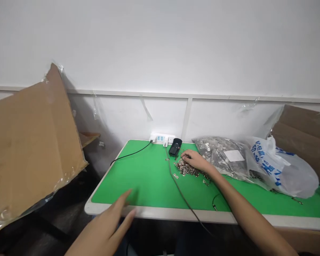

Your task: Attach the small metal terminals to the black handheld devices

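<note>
My right hand (194, 160) rests on a pile of small shiny metal pieces (186, 170) toward the back of the green-topped table. Its fingers are curled down at the pile's far left side, and whatever they pinch is too small to make out. A few loose metal pieces (175, 176) lie just in front of the pile. Over the table's front edge hovers my left hand (109, 220), thumb and fingers apart, holding nothing. A black handheld device (175, 147) lies close behind the pile.
A white power strip (162, 138) sits against the wall, with a black cable (132, 154) and a grey cord (179, 190) crossing the green mat (133, 177). Right of the pile are a clear bag of metal parts (218, 153) and a white plastic bag (285, 170). Cardboard (34, 142) stands left.
</note>
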Demonstrator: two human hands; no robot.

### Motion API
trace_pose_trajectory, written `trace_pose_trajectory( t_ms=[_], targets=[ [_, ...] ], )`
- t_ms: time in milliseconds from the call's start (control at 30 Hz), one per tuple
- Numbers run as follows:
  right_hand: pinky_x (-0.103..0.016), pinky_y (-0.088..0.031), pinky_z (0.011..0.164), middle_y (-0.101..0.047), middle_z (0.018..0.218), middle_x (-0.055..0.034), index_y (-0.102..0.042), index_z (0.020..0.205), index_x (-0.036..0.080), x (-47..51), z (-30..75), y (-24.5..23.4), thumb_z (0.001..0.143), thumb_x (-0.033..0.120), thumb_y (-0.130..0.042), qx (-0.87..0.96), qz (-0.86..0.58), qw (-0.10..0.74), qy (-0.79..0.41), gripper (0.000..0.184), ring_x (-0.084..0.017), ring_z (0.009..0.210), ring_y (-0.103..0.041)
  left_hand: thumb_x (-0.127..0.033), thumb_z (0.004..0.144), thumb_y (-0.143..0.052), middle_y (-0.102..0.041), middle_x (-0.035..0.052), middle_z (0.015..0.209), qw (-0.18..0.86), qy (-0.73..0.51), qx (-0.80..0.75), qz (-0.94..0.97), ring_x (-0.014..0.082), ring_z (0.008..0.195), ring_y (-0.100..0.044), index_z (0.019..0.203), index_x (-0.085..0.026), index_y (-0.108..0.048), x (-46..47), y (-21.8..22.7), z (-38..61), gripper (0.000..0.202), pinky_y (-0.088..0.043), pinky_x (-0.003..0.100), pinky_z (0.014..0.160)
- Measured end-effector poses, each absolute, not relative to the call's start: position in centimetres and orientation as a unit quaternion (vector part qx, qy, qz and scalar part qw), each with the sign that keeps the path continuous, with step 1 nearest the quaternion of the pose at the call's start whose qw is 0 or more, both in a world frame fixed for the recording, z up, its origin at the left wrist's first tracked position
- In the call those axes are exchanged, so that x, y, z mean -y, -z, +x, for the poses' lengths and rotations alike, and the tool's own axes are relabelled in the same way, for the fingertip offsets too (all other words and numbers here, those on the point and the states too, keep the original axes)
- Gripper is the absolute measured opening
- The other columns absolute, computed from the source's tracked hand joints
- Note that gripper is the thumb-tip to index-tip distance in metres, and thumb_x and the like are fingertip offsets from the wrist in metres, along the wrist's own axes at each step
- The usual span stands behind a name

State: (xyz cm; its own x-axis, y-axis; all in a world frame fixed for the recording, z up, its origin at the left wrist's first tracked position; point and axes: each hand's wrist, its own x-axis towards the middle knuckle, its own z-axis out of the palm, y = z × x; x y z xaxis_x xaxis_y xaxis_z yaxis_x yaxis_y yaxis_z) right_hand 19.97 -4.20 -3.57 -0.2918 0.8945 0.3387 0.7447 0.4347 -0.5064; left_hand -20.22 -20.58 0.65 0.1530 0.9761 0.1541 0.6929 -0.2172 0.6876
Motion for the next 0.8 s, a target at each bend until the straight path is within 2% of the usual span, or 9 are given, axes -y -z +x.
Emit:
trace_pose_trajectory(
  t_ms=[67,133,233,367,467,533,600,700,800],
  targets=[
    [-0.035,-0.054,0.083,-0.075,0.096,-0.0066,-0.074,0.094,0.020,4.5,20.9,3.7,0.094,0.022,-0.056,0.793,-0.512,0.302,-0.135,0.018,-0.022,0.091,-0.069,-0.054,0.089,-0.063,-0.071,0.0071,0.135,0.245,-0.296,-0.536,0.751,0.0362,0.125,-0.065,0.131,-0.034,-0.068,16.9,-2.0,-14.7,0.047,-0.049,0.050,0.108],
    [-0.034,-0.053,0.081,-0.075,0.094,-0.0062,-0.074,0.093,0.020,5.3,21.5,3.5,0.092,0.020,-0.060,0.796,-0.505,0.304,-0.138,0.015,-0.022,0.089,-0.069,-0.050,0.092,-0.060,-0.069,0.0107,0.137,0.251,-0.349,-0.462,0.776,0.0357,0.129,-0.062,0.126,-0.028,-0.070,12.3,-3.1,-8.6,0.042,-0.043,0.048,0.114],
    [-0.032,-0.053,0.079,-0.076,0.094,-0.0056,-0.074,0.094,0.020,6.2,21.9,2.9,0.090,0.021,-0.065,0.795,-0.507,0.299,-0.148,0.010,-0.021,0.086,-0.069,-0.038,0.093,-0.060,-0.073,0.0191,0.120,0.225,-0.341,-0.422,0.809,0.0393,0.115,-0.066,0.115,-0.019,-0.070,5.7,-3.3,-0.5,0.032,-0.045,0.051,0.108],
    [-0.033,-0.052,0.081,-0.076,0.099,-0.0057,-0.074,0.098,0.021,6.3,21.5,2.6,0.090,0.017,-0.066,0.796,-0.519,0.279,-0.138,0.012,-0.022,0.090,-0.069,-0.031,0.088,-0.068,-0.065,0.0299,0.123,0.102,-0.228,-0.507,0.825,0.0463,0.118,-0.060,0.116,-0.009,-0.064,0.8,-1.3,4.7,0.035,-0.045,0.054,0.103],
    [-0.035,-0.051,0.084,-0.075,0.097,-0.0060,-0.073,0.096,0.021,6.4,21.3,2.6,0.093,0.013,-0.060,0.804,-0.518,0.267,-0.114,0.016,-0.023,0.091,-0.068,-0.031,0.091,-0.065,-0.062,0.0309,0.124,0.051,-0.175,-0.506,0.843,0.0463,0.120,-0.059,0.118,-0.009,-0.061,-0.3,0.3,4.5,0.035,-0.045,0.054,0.103],
    [-0.037,-0.050,0.086,-0.075,0.097,-0.0064,-0.073,0.095,0.021,6.5,21.3,2.5,0.097,0.016,-0.056,0.802,-0.521,0.274,-0.102,0.018,-0.024,0.093,-0.067,-0.027,0.094,-0.059,-0.063,0.0292,0.124,0.058,-0.181,-0.491,0.850,0.0438,0.120,-0.059,0.117,-0.010,-0.062,-0.7,0.8,3.7,0.029,-0.043,0.053,0.105],
    [-0.040,-0.049,0.089,-0.075,0.097,-0.0064,-0.073,0.094,0.022,6.6,21.2,2.4,0.099,0.024,-0.058,0.794,-0.527,0.287,-0.095,0.016,-0.025,0.096,-0.066,-0.026,0.096,-0.056,-0.065,0.0259,0.123,0.102,-0.227,-0.460,0.852,0.0407,0.121,-0.060,0.116,-0.012,-0.064,-1.1,1.1,3.0,0.027,-0.042,0.052,0.108],
    [-0.043,-0.048,0.095,-0.077,0.100,-0.0055,-0.075,0.095,0.023,6.3,20.8,2.3,0.095,0.028,-0.065,0.788,-0.528,0.299,-0.107,0.010,-0.026,0.100,-0.066,-0.033,0.097,-0.055,-0.069,0.0177,0.120,0.254,-0.354,-0.388,0.812,0.0345,0.117,-0.063,0.116,-0.017,-0.065,-1.8,1.2,2.6,0.027,-0.044,0.049,0.108],
    [-0.044,-0.049,0.097,-0.078,0.103,-0.0061,-0.076,0.097,0.023,5.5,19.9,2.5,0.093,0.023,-0.068,0.793,-0.524,0.291,-0.106,0.009,-0.027,0.103,-0.067,-0.043,0.099,-0.053,-0.072,0.0105,0.105,0.481,-0.454,-0.351,0.663,0.0268,0.093,-0.072,0.107,-0.019,-0.063,-2.0,1.2,2.8,0.027,-0.057,0.041,0.088]
  ],
)
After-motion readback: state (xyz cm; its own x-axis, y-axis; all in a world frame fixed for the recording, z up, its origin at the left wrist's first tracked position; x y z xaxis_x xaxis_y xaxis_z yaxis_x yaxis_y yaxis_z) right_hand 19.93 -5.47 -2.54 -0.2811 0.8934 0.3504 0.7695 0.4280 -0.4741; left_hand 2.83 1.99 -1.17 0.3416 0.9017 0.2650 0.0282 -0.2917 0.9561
